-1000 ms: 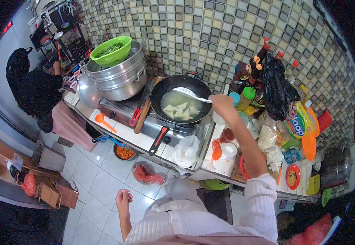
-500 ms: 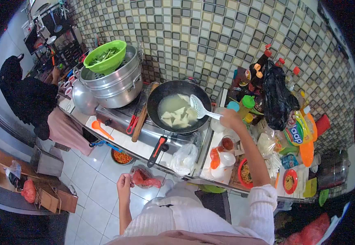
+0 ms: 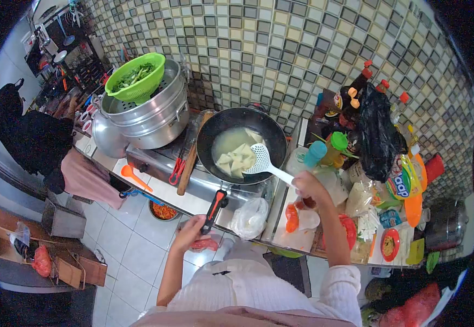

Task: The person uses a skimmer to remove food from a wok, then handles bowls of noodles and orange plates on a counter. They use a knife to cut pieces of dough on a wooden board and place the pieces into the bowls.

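Observation:
A black wok point(image 3: 207, 136) sits on the gas stove point(image 3: 193, 185), with cloudy liquid and several pale, flat, angular pieces of food point(image 3: 237, 158) in it. My right hand point(image 3: 309, 185) grips the handle of a white perforated skimmer point(image 3: 261, 158). Its head rests among the pieces, at the wok's right side. At the front of the stove, my left hand point(image 3: 191, 230) has its fingers at the lower end of the wok's black and red handle point(image 3: 213, 210); part of the fingers is hidden. Beside that handle lies a clear plastic bag point(image 3: 249, 218).
A large metal steamer point(image 3: 152, 122) with a green colander point(image 3: 139, 79) of greens stands left of the wok. Bottles, a black bag point(image 3: 377, 131) and red plates point(image 3: 390, 245) crowd the right counter. A co-worker in black point(image 3: 29, 131) stands at far left. A bowl of orange shreds point(image 3: 163, 210) is below.
My left hand has moved up and right from beside the reddish bag to the wok's handle. My right hand and the skimmer have shifted a little lower, toward the wok's near side.

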`<action>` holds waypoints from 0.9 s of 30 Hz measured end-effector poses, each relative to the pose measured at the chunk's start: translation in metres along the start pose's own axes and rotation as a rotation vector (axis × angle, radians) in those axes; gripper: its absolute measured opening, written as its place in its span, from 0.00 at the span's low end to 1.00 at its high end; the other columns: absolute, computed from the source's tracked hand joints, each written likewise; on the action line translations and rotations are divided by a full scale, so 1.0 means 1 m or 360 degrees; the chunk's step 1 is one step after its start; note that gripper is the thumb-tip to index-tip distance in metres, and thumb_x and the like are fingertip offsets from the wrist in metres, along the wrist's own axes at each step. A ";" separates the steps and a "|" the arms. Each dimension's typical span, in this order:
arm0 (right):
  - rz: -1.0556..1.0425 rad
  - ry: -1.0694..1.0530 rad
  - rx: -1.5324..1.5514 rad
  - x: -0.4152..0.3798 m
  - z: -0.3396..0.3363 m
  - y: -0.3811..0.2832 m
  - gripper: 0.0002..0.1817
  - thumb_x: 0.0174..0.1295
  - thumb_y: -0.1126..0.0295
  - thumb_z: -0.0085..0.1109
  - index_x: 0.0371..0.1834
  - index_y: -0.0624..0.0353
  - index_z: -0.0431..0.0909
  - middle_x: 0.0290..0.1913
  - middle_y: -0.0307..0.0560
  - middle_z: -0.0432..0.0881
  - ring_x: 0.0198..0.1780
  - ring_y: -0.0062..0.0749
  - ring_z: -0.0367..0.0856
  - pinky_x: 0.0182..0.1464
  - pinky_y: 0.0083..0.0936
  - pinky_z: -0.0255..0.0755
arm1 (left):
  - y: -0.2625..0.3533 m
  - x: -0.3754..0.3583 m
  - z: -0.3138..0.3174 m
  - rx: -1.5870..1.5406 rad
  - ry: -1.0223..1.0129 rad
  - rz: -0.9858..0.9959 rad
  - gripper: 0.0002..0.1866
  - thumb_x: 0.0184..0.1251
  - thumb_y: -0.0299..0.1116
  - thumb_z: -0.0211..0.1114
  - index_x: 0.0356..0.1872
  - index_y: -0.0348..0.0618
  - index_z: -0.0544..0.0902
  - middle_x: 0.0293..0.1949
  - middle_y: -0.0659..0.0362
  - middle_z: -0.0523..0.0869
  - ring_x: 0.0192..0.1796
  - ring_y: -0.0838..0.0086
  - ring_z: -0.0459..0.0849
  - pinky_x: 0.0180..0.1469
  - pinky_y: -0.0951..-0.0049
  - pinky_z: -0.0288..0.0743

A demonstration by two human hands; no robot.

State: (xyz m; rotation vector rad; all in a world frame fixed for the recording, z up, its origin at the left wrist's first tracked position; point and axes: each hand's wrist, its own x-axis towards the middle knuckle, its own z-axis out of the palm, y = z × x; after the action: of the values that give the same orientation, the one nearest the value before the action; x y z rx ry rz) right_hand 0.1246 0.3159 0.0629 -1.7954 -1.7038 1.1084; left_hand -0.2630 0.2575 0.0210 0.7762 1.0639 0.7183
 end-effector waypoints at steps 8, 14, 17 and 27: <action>0.0536 -0.0126 0.0656 0.014 0.051 -0.022 0.11 0.53 0.69 0.43 0.26 0.64 0.73 0.11 0.35 0.62 0.07 0.18 0.55 0.08 0.19 0.49 | -0.008 0.031 -0.003 0.0145 -0.0248 -0.0228 0.15 0.62 0.41 0.53 0.42 0.41 0.71 0.27 0.63 0.74 0.23 0.82 0.74 0.23 0.82 0.73; 0.0403 -0.0015 0.0444 0.045 0.076 -0.030 0.13 0.53 0.65 0.42 0.22 0.62 0.74 0.11 0.34 0.63 0.08 0.18 0.59 0.10 0.19 0.53 | 0.001 0.026 0.003 -0.0022 -0.0346 -0.0350 0.17 0.62 0.42 0.53 0.44 0.40 0.68 0.22 0.64 0.70 0.18 0.78 0.71 0.15 0.83 0.66; 0.0356 0.0199 0.0133 0.061 0.090 -0.028 0.18 0.55 0.60 0.42 0.18 0.62 0.74 0.12 0.41 0.69 0.13 0.27 0.68 0.17 0.25 0.62 | -0.002 0.029 0.000 -0.0062 -0.0386 -0.0322 0.16 0.63 0.42 0.52 0.42 0.41 0.66 0.22 0.64 0.70 0.17 0.79 0.70 0.14 0.85 0.61; 0.0067 0.0737 -0.0219 0.081 0.103 -0.028 0.24 0.58 0.52 0.40 0.19 0.62 0.74 0.21 0.55 0.75 0.29 0.48 0.76 0.34 0.37 0.66 | 0.007 0.029 -0.001 0.0134 -0.0433 -0.0351 0.13 0.64 0.43 0.50 0.39 0.45 0.67 0.23 0.65 0.72 0.18 0.84 0.68 0.18 0.86 0.59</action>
State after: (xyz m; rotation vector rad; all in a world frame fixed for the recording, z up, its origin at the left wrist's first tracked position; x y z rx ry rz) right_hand 0.0208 0.3766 0.0031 -1.9868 -1.4916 0.5373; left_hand -0.2555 0.2852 0.0129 0.7892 0.9180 0.3700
